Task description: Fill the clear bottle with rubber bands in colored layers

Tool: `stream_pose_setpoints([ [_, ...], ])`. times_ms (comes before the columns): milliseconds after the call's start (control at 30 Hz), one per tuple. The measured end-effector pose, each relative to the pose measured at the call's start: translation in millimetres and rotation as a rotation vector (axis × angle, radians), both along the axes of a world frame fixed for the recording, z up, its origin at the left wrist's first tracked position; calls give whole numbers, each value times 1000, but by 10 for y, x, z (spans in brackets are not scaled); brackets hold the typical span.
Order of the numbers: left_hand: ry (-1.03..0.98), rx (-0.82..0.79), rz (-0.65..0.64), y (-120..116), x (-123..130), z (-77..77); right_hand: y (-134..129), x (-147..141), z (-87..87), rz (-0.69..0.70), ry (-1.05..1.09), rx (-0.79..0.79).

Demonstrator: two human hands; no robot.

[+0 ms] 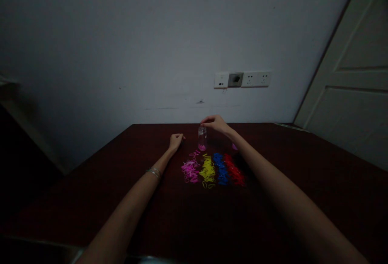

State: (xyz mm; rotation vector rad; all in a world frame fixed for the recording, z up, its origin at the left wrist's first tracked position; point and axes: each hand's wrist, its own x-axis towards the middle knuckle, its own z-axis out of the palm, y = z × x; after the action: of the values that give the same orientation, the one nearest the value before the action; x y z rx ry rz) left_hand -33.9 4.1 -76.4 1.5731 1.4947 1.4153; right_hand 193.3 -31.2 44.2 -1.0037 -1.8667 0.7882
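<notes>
A clear jar (202, 135) stands upright on the table, with a small heap of pink rubber bands (201, 147) at its bottom. Over its mouth is my right hand (216, 123), thumb and fingers pinched together at the rim; anything between the fingertips is too small to make out. My left hand (176, 140) rests on the table left of the jar, fingers curled in. In front of the jar, small loops that look like rubber bands lie in side-by-side piles: pink (190, 170), yellow (207, 169), blue (221, 170) and red (234, 171).
A purple object (234, 146) is partly hidden behind my right forearm. The dark reddish table (188, 223) meets a pale wall (169, 54) with a row of sockets (256, 79). A door (351, 78) stands at the right. The room is dim.
</notes>
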Motion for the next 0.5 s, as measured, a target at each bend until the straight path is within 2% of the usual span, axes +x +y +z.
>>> stream_pose_setpoints([
  [133,4,12,-9,-28,13,27,-65,158,25,-49,12,15],
  [267,96,7,-42,-56,28,59,-156,518,-28,-124,-8,6],
  [333,214,-2,-128,-92,37,102,-199,758,-93,-165,-11,3],
  [500,471,23,-488,-309,76,313,-312,1361,-358,-329,-9,-19],
])
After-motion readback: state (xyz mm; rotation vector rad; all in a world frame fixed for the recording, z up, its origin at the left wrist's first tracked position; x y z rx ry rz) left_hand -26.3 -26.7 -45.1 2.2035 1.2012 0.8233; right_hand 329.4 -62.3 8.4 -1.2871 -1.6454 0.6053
